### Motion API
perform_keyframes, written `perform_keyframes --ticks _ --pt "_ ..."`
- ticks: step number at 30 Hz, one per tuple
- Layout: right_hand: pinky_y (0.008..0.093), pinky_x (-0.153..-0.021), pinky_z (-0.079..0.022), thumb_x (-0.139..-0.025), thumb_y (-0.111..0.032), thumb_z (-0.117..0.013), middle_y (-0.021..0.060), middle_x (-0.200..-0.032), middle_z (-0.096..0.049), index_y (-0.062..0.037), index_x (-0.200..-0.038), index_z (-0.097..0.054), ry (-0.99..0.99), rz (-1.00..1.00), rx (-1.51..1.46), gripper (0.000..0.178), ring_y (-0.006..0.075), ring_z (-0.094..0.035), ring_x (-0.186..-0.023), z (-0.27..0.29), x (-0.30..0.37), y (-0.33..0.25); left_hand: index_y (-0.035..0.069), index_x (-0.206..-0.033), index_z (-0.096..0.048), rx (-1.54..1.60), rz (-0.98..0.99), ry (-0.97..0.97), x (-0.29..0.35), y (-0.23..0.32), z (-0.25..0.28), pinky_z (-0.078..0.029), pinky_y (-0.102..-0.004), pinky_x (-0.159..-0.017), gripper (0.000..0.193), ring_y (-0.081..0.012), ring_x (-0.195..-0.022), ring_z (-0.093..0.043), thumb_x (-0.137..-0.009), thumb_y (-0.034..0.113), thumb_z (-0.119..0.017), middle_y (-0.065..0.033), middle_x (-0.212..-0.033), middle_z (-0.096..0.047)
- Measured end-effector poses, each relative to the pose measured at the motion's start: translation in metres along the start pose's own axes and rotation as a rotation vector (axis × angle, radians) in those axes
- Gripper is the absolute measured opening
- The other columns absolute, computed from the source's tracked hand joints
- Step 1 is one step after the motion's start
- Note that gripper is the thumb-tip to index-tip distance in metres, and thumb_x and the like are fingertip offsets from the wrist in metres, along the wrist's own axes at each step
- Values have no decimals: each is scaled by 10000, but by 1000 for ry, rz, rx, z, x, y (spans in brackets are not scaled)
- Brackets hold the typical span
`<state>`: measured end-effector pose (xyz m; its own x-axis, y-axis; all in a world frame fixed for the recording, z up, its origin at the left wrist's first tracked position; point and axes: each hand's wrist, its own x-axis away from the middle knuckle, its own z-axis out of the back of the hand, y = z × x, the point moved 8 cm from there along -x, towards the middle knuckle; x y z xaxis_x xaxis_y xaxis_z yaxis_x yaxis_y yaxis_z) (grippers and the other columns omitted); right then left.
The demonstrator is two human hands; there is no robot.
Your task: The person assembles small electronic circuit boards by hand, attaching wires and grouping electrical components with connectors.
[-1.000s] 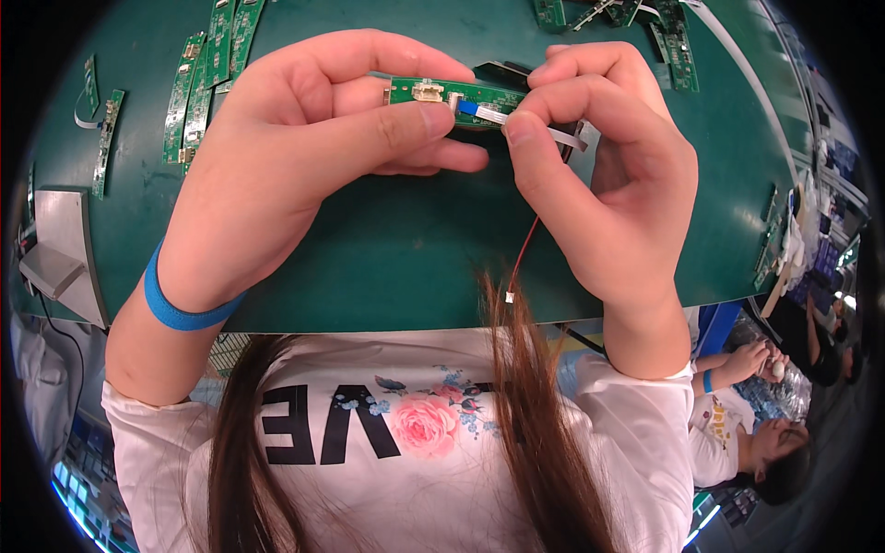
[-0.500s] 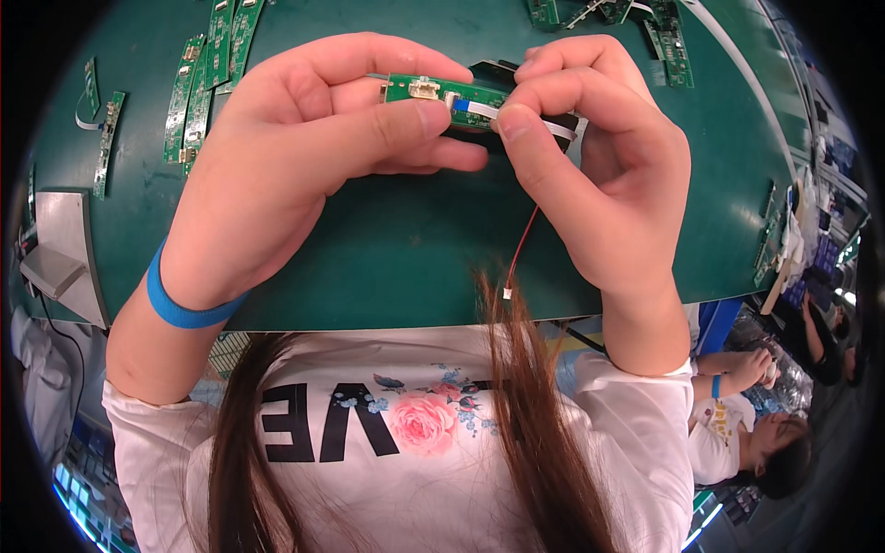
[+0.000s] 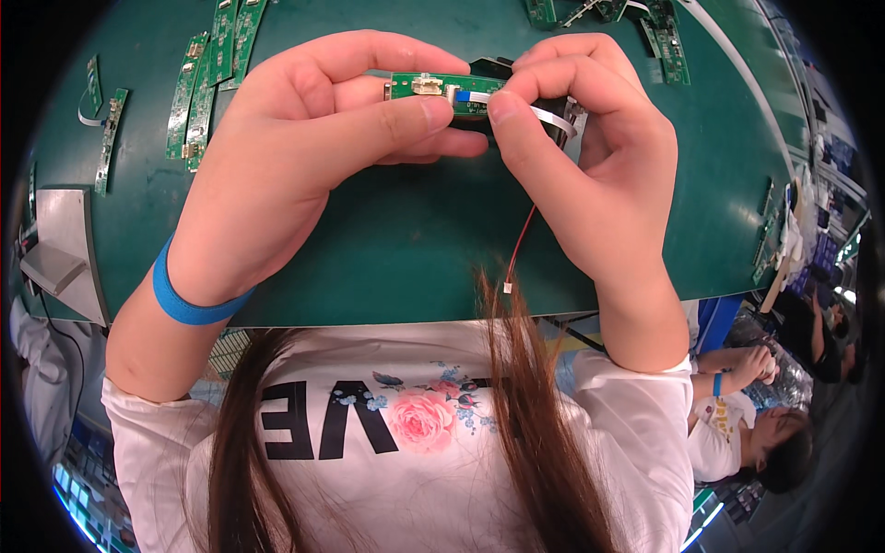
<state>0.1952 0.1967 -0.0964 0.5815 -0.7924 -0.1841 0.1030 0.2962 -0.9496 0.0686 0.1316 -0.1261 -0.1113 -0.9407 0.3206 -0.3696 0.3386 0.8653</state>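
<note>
My left hand (image 3: 309, 138) grips a small green circuit board (image 3: 400, 90) by its left part, thumb in front and fingers behind. A white socket (image 3: 427, 85) stands on the board's face. My right hand (image 3: 613, 152) pinches a white flat ribbon cable (image 3: 555, 119) between thumb and index finger, near its blue end (image 3: 471, 96). That blue end lies at a small connector on the board; whether it is seated I cannot tell. Behind my right fingers a dark part (image 3: 491, 66) shows, mostly hidden. A thin red and black wire (image 3: 522, 241) hangs below, ending in a small white plug (image 3: 507, 288).
Green circuit boards (image 3: 198, 101) lie in a group at the back left, and more boards (image 3: 666, 41) at the back right. A metal bracket (image 3: 69, 235) stands at the table's (image 3: 396, 267) left edge. Another person (image 3: 728, 415) sits to the right.
My right thumb and index finger have shifted slightly left along the ribbon cable, closer to its blue end. The cable now bows out to the right of the fingers. My left hand barely moved.
</note>
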Motion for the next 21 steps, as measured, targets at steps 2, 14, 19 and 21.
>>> perform_keyframes --ticks 2,14,19,21 --pt "196 -642 -383 -754 25 -646 61 -928 -521 12 -794 -614 -39 -48 179 53 88 -489 -788 -4 -2 -6 -17 -1172 -505 -4 -2 3 0 -1 1 -485 -291 -868 289 -183 -925 -644 -898 74 -507 -98 -962 -649" --pt "208 -679 -389 -744 24 -641 91 -969 -527 17 -782 -622 -54 237 65 43 104 -496 -825 -5 -2 -20 -21 -1158 -505 -17 5 -7 0 -1 -3 -478 -284 -871 277 -178 -920 -643 -898 73 -505 -103 -947 -653" --pt "209 -692 -387 -746 21 -640 95 -980 -531 19 -782 -624 -95 29 231 39 104 -495 -832 -5 -2 -10 -22 -1161 -499 -15 -10 5 1 -1 -3 -472 -287 -883 280 -181 -936 -638 -900 79 -504 -110 -971 -650" --pt "208 -690 -387 -748 20 -640 96 -982 -532 18 -782 -625 -35 -51 165 37 104 -495 -832 -2 1 -1 -22 -1161 -499 -12 -14 2 1 -1 -3 -471 -288 -885 280 -182 -939 -637 -901 81 -505 -111 -976 -649"
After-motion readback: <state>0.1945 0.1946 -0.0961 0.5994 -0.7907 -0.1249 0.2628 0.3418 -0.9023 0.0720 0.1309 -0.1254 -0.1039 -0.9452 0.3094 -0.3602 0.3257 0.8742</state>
